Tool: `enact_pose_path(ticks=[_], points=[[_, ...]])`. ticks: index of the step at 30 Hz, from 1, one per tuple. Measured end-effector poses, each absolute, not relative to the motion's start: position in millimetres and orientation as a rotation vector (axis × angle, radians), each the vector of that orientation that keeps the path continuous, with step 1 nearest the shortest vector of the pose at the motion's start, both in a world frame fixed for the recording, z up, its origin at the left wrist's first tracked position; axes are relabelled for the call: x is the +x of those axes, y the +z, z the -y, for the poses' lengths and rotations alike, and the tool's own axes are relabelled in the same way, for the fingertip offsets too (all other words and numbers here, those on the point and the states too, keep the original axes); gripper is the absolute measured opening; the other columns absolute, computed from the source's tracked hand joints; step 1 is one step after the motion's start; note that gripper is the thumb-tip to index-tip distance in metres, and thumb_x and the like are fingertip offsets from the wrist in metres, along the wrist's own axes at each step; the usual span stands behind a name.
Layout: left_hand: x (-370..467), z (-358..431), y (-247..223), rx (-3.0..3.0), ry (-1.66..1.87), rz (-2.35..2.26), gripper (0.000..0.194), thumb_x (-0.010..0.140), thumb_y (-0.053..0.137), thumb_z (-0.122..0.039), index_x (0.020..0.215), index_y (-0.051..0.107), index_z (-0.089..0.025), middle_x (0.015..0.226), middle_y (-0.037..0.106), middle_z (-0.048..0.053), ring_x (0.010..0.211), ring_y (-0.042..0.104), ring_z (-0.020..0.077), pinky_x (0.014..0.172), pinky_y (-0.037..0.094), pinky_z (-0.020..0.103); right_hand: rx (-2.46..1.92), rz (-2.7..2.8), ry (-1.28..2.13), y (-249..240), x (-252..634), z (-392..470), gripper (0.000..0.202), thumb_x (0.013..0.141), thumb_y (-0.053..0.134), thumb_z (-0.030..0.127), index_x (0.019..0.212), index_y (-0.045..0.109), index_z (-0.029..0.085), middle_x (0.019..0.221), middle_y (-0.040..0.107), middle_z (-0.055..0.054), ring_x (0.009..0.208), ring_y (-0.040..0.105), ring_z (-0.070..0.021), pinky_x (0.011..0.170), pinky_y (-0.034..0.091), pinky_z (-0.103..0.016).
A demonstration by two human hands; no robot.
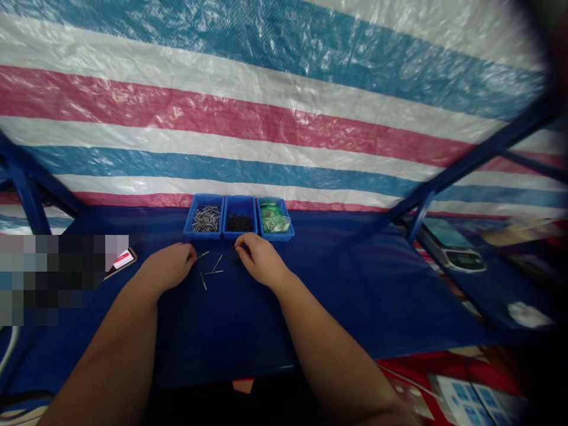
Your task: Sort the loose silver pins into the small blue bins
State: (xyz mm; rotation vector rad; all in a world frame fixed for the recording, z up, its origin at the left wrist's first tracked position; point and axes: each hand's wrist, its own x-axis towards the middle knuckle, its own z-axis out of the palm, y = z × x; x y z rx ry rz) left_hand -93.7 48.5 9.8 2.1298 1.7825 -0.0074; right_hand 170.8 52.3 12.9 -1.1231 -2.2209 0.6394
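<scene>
My left hand (171,264) is closed, with a thin silver metal rod (203,255) sticking out from its fingertips to the right. My right hand (260,255) is pinched just in front of the bins; whatever its fingertips hold is too small to make out. Small dark pieces (232,258) lie by its fingers. Between the hands, on the blue tabletop (213,331), are 3 more loose rods (213,272). Behind them stand a blue bin of silver rods (206,219), a bin of small black parts (239,222) and a bin of green-tinted plastic bags (275,218).
A phone (123,259) lies left of my left hand, beside a blurred-out patch. Blue frame bars (461,157) slant along both sides. At the right, a digital scale (457,251) sits on another surface. A striped plastic sheet (266,118) hangs behind the table.
</scene>
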Motion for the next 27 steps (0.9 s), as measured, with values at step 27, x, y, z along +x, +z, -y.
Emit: enact_pose_path(ticks=[27], points=[[-78.5,-57.3,13.7,1.637,0.905,-1.401,0.032,0.079,0.072,-0.043,0.098,0.073,-0.017,0.074,0.071,0.003,0.060,0.064,0.0154,0.058,0.050,0.027,-1.142,2.135,0.725,2.8,185.5,-65.2,0.017,0.087,0.061,0.012,0.099,0.071,0.018,0.088,0.069,-0.004,0.075,0.060,-0.0137,0.073,0.048,-0.027]])
